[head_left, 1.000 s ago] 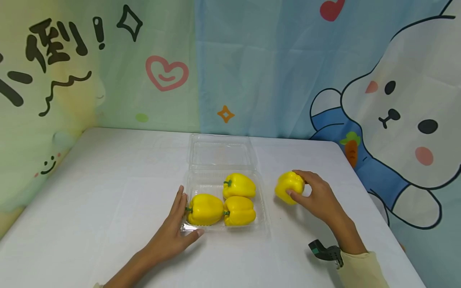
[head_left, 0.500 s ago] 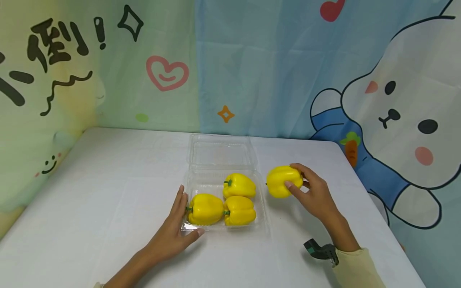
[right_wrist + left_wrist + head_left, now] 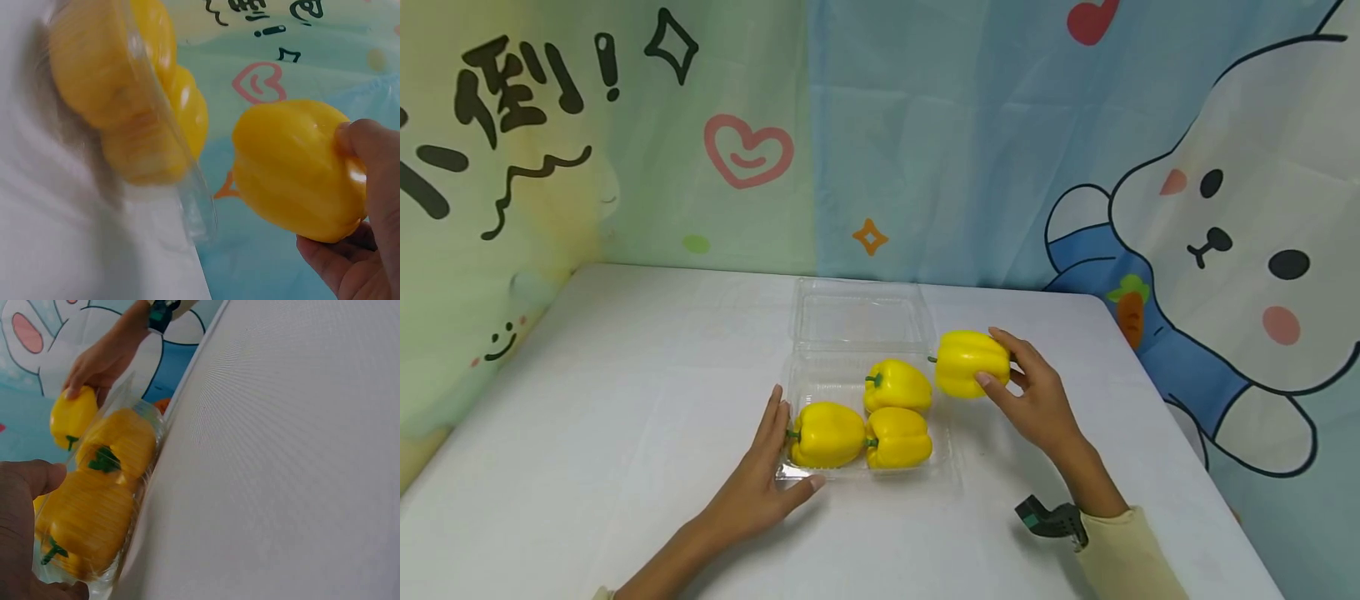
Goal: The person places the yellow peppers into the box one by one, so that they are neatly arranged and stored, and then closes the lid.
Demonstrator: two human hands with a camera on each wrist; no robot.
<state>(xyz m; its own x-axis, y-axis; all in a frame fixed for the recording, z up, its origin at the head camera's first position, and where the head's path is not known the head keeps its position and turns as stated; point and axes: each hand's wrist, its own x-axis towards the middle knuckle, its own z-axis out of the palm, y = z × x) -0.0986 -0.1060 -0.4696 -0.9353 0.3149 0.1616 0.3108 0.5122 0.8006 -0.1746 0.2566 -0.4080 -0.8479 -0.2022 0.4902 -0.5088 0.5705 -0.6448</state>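
Observation:
My right hand grips a yellow bell pepper between thumb and fingers, its green stem pointing left. In the right wrist view this bell pepper is up off the table, beside the box wall. A clear plastic clamshell box lies with its lid folded back. Inside sit three more yellow peppers: one at front left, one at front right and one behind it. My left hand rests with extended fingers against the box's left side, thumb at the front edge.
A white table carries everything. Behind it hangs a printed cloth backdrop with a cartoon bear on the right. A dark wrist-worn device sits at the right sleeve.
My right hand has lifted the pepper and carried it left and away from me, close to the box's right edge; its stem now shows. The left hand and box have stayed put.

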